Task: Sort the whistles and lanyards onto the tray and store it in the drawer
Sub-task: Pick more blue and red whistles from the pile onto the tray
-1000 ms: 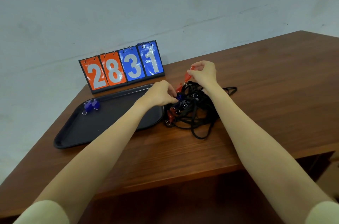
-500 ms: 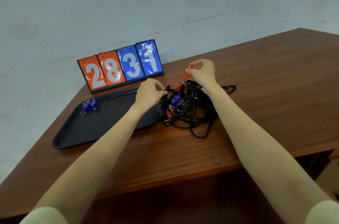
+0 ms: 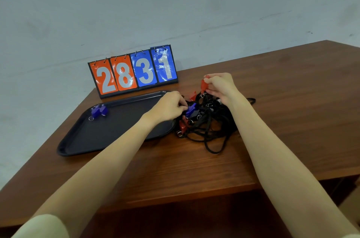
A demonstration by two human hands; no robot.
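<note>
A tangle of black lanyards [image 3: 210, 122] with red and blue whistles clipped in lies on the wooden table, just right of a black tray [image 3: 109, 132]. Two blue whistles [image 3: 98, 111] rest in the tray's far left corner. My right hand [image 3: 221, 86] pinches a red whistle [image 3: 203, 84] lifted above the pile, its lanyard still hanging into the tangle. My left hand [image 3: 169, 106] is at the pile's left edge, fingers closed on a blue whistle [image 3: 191, 109]. More red whistles [image 3: 183, 123] lie at the pile's near left side.
A flip scoreboard [image 3: 134, 71] reading 2831 stands behind the tray against the grey wall. The table [image 3: 292, 101] runs on to the right; its front edge is near me, with dark space beneath.
My left hand shifted slightly left and back, then took hold of the blue whistle. My right hand has stayed above the pile with the red whistle.
</note>
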